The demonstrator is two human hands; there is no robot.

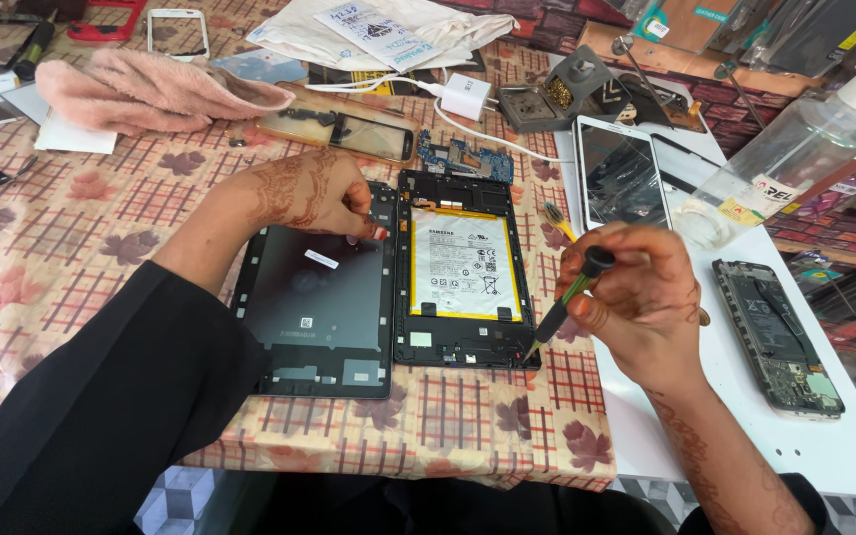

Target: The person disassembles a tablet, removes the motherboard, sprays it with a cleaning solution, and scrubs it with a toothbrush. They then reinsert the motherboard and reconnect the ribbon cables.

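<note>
- While the opened tablet (466, 272) lies flat on the worktop (71, 258), the right hand (636, 297) has its grip clamped on a screwdriver (567, 297), tip at the tablet's lower right corner.
- The left hand (314, 193), fingers pinched together, rests on the detached back cover (319, 312) just left of the tablet.
- A slip of the tip could, I judge, gouge the battery (465, 263) in the tablet's middle.
- The tablet's lower edge lies near the worktop's front edge; a second phone (780, 337) and a spray bottle (795, 149) crowd its right.
</note>
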